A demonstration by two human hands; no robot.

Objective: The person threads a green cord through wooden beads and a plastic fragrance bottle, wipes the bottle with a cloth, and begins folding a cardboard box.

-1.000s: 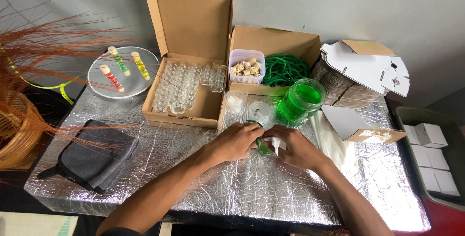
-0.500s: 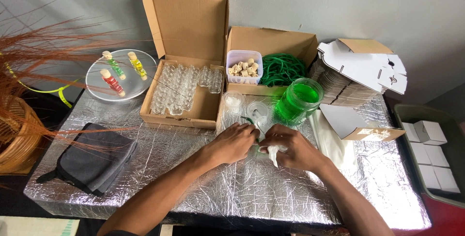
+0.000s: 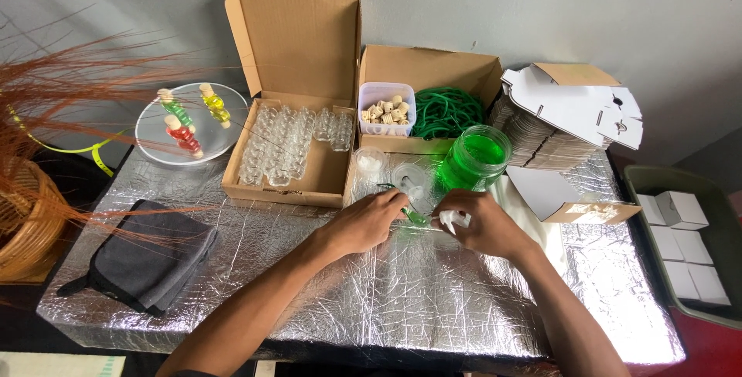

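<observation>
My left hand (image 3: pixel 369 222) and my right hand (image 3: pixel 483 226) meet over the silver foil table (image 3: pixel 325 300). Between them lies a small glass bottle of green liquid (image 3: pixel 416 218), pinched by my left fingers. My right hand holds a white tissue (image 3: pixel 451 219) against the bottle. Just beyond my hands stands a jar of green liquid (image 3: pixel 473 159), next to clear plastic cups (image 3: pixel 389 170).
An open cardboard box of small empty glass bottles (image 3: pixel 287 145) sits at the back left. A tub of corks (image 3: pixel 386 109) and green cord (image 3: pixel 448 111) fill a second box. A glass plate (image 3: pixel 154 149) carries three filled bottles. A dark cloth (image 3: pixel 147 253) lies left; flat white cartons (image 3: pixel 576 102) right.
The view has shifted slightly. My hands stay together over the small bottle, with the white tissue now showing at my right fingers.
</observation>
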